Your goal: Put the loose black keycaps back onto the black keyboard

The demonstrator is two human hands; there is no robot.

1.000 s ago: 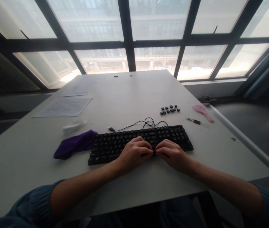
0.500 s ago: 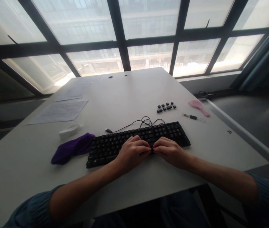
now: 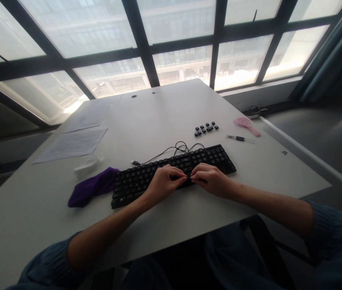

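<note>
A black keyboard (image 3: 134, 179) lies at a slant on the white table in front of me. Over its front edge, right of the middle, my left hand (image 3: 166, 181) has thumb and index finger pinched together. My right hand (image 3: 210, 179) is closed too, its fingertips on the keyboard just across from the left ones. Whatever is between the fingers is too small and dark to make out. Behind the keyboard lies a loose group of several black keycaps (image 3: 209, 129). The keyboard's USB cable (image 3: 159, 155) is looped along its back.
Right of the keycaps lie a wire keycap puller (image 3: 240, 138) and a pink hairbrush (image 3: 247, 124). A purple cloth (image 3: 92, 189) touches the keyboard's left end, with a clear plastic piece (image 3: 88, 166) behind it. Paper sheets (image 3: 72, 145) lie farther left. Windows stand beyond the table.
My view has tilted and shifted slightly. The left fingers have arched into a rounder pinch, and the right fingertips have shifted a little. Both hands stay at the keyboard's front edge.
</note>
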